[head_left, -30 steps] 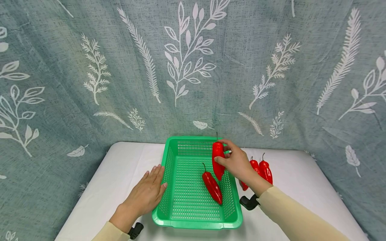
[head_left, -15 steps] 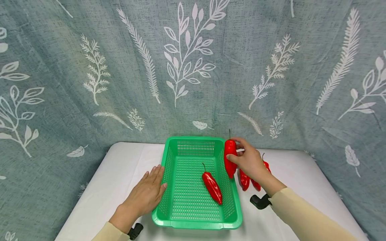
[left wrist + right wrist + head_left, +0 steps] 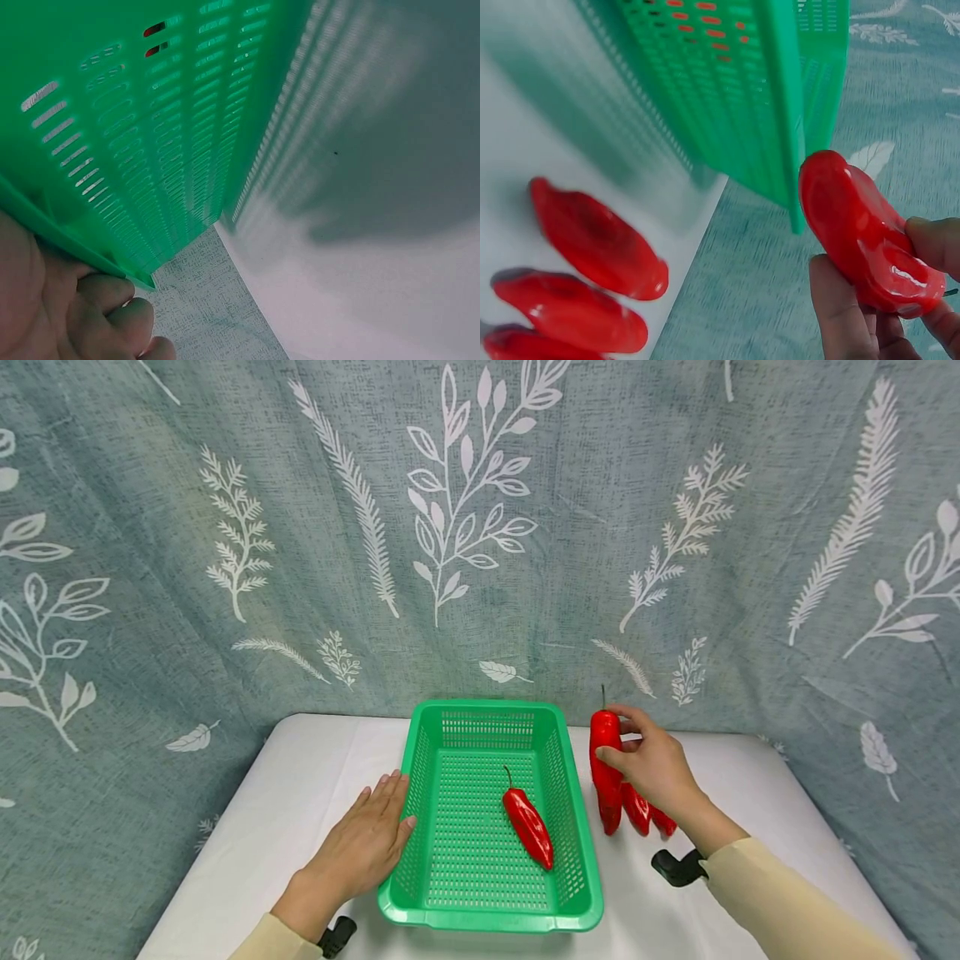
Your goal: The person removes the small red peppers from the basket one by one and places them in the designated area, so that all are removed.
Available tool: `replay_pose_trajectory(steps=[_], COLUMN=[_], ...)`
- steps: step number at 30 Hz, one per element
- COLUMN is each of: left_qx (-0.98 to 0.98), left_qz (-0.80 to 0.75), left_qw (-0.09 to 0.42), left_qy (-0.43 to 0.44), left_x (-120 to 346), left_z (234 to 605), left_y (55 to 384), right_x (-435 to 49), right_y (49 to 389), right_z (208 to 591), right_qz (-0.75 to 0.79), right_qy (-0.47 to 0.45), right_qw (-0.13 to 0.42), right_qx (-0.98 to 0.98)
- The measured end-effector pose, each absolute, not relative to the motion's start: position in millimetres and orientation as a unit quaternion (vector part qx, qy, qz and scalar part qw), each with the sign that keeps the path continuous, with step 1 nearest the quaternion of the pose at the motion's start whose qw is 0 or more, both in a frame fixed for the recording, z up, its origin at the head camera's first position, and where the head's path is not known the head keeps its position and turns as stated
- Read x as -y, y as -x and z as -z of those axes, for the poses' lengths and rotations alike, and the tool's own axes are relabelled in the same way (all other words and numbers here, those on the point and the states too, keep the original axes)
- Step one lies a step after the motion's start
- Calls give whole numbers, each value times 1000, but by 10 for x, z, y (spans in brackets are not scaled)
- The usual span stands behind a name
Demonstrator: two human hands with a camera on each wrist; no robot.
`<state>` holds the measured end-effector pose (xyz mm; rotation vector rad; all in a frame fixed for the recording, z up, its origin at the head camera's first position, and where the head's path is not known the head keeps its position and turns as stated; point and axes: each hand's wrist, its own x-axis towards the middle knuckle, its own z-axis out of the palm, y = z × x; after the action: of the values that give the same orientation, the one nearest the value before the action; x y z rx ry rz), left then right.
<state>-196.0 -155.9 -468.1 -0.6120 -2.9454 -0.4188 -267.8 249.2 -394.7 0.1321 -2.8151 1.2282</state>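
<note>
My right hand pinches a glossy red pepper between thumb and fingers, its stem upward. It is held just right of the green plastic basket, above the table. Below it, several red peppers lie on the cloth, partly hidden by the hand and the held pepper; the right wrist view shows one whole table pepper and parts of others. Another red pepper lies inside the basket, right of its middle. My left hand rests against the basket's left rim, fingers straight.
A white cloth covers the table under the basket. Behind and beside it hangs a grey-green curtain with white leaf prints. A black wrist mount shows at the right sleeve, and another black mount at the left.
My right hand has carried the held pepper rightward, from over the basket to outside its right side, above the peppers on the table. The left hand and basket have not moved.
</note>
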Motion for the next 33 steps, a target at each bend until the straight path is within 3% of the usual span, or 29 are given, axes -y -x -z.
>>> replay_pose_trajectory(steps=[33], left_qx=[967], left_qz=[140], left_qw=[47], left_qy=[207], left_x=[1560], left_z=[4688], left_y=[1962], right_x=[-3479], right_y=[2656], right_z=[4368], right_qz=[-279], right_qy=[33], right_qw=[64], right_qx=[958])
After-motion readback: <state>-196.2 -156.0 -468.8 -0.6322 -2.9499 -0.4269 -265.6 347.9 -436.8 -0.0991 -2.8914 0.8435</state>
